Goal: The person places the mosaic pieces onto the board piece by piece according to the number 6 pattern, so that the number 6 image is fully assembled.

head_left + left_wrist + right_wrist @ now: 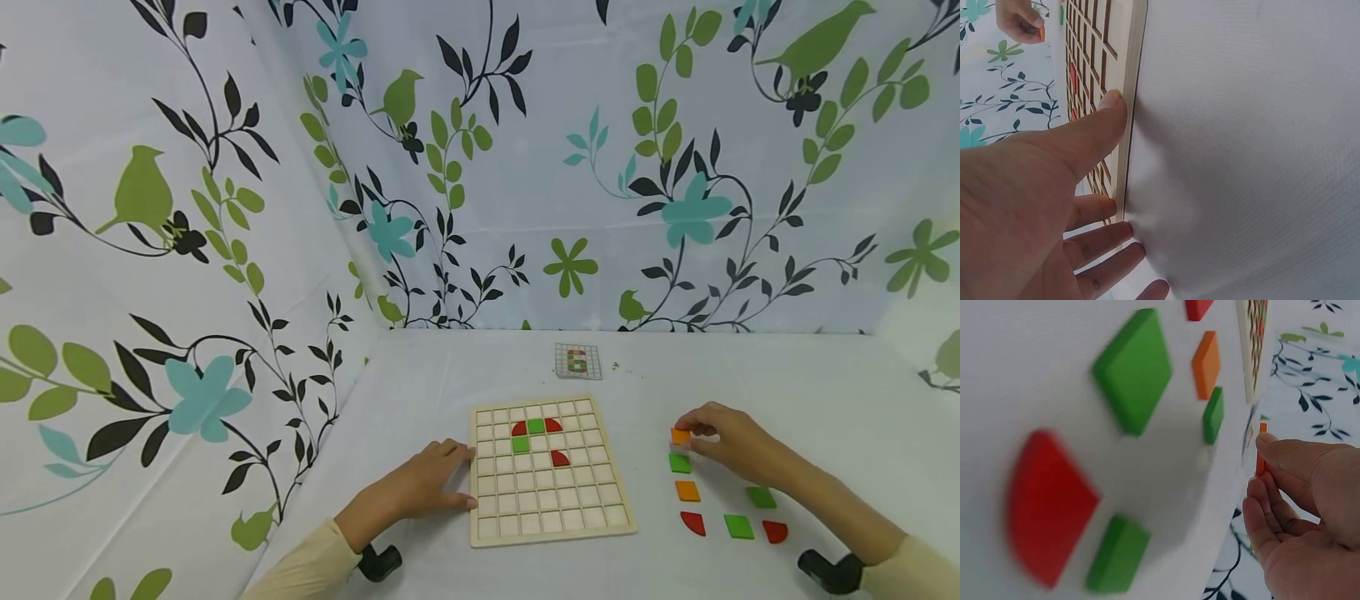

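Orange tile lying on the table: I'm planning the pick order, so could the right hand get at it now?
Probably not without freeing its grip first: the right hand already pinches another orange tile. Otherwise the way looks free, as the lying orange tile is nearby with nothing on top.

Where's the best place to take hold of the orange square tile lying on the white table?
Probably by its left and right edges as the head view shows it, coming straight down from above. The orange square tile lies flat and is thin, so opposite edges offer the firmest pinch. A green square tile beyond and a red quarter-round tile nearer crowd the other two sides.
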`<state>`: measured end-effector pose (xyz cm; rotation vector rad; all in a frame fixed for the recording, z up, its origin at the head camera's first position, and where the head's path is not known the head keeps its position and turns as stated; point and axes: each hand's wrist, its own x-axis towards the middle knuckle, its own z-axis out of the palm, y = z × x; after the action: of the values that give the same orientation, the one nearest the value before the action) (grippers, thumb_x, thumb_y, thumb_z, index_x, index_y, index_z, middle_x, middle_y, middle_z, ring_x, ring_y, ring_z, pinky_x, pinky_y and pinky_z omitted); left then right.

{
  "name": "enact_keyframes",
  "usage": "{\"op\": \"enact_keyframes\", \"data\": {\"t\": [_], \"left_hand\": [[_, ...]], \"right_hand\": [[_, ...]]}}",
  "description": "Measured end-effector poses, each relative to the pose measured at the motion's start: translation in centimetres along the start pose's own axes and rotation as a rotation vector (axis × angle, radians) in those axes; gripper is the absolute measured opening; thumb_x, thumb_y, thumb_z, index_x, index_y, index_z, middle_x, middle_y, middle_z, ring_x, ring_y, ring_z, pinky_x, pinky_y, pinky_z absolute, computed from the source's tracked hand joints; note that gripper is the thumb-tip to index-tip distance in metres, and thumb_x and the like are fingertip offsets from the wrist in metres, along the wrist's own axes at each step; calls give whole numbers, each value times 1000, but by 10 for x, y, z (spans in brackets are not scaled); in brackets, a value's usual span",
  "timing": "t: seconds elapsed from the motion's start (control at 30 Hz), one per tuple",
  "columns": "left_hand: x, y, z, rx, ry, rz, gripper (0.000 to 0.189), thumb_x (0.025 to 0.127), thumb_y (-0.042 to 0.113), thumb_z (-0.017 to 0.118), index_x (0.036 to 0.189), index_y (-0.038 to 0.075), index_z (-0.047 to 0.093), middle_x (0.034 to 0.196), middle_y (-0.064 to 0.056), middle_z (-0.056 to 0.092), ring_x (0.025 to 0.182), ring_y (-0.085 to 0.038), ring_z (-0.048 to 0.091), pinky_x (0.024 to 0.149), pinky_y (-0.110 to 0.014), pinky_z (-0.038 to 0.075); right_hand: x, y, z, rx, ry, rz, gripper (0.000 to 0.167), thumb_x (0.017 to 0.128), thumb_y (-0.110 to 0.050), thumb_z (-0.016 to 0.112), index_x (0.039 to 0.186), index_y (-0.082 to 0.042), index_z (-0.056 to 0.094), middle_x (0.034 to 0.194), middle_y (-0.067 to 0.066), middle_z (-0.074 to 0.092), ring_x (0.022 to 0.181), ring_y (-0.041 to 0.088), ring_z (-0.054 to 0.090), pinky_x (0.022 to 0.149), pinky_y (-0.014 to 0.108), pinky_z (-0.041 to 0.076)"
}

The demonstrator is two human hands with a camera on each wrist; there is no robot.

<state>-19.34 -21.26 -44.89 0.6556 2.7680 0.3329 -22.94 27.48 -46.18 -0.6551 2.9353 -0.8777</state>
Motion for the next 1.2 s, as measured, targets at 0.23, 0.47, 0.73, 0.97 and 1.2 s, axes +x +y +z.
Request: {"op": "enact_keyframes", "data": {"t": [0.23,0.47,0.73,0.97,1.2], "left_hand": [[0,0,0,2,1,4,82,93,52,78,157,10,48,153,-10,52,137,-30,50,113,-52,47],[0,-2,2,2,6,3,83,94,54,77,158,10,47,154,-9,51,137,-29,50,113,-51,48],[-1,0,0,1,1,-17,82,93,53,78,157,12,48,153,-8,52,139,-30,50,114,-50,47],[0,-1,1,6,-1,-19,81,94,54,77,157,13,48,154,-7,51,140,-29,49,115,-50,46],[1,-4,5,15,-4,-24,82,93,56,76,158,15,47,156,-6,51,140,-28,48,116,-50,45]], "right_hand": [[25,-31,11,24,-31,-38,23,94,-10,79,117,-10,75,108,-2,67,101,19,62,91,42,61],[47,-66,30,50,-72,-82,20,94,-8,78,114,-10,76,105,-2,65,99,18,60,89,38,58],[65,-99,54,82,-133,-127,18,95,-11,79,113,-8,75,104,0,63,99,18,58,88,37,56],[76,-118,74,100,-177,-176,18,96,-11,78,113,-5,76,107,1,64,99,17,59,88,34,57],[84,-132,88,60,-208,-241,6,93,-5,79,100,-4,79,98,1,65,90,14,54,77,29,53]]}}
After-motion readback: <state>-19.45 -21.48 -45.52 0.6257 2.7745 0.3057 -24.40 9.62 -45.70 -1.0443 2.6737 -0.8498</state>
